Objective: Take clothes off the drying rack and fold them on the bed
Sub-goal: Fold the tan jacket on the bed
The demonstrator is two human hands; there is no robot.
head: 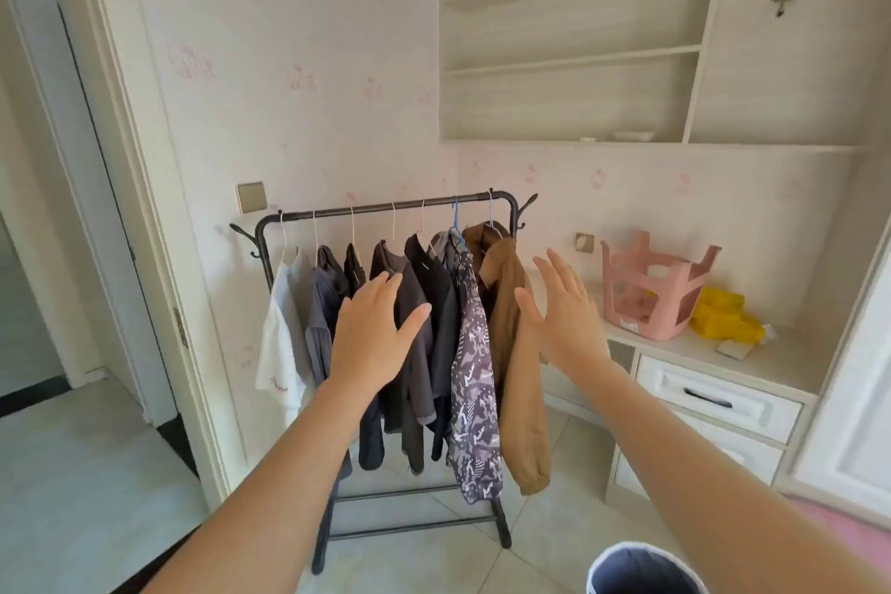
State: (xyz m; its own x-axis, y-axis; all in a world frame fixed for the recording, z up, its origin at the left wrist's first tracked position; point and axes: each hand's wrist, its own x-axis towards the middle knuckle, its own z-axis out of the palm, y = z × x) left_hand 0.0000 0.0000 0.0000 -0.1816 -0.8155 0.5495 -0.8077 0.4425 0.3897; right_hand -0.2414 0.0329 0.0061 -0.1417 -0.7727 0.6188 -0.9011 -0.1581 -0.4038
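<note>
Black metal drying rack [385, 207] at 12 o'clock; rail runs 9-to-3, garments hang with long axis vertical. White cotton T-shirt [279, 342] sits at the 9 o'clock end. Your left hand [371, 333], fingers straight and empty, is in front of the dark brown and black shirts [424, 265]; contact cannot be told. Patterned grey-purple jacket [475, 376] and tan jacket [516, 352] hang between your hands. Your right hand [564, 318], spread and empty, is nearer the tan jacket. Floor open at 6 o'clock; white bench [790, 352] crowds 3 o'clock.
</note>
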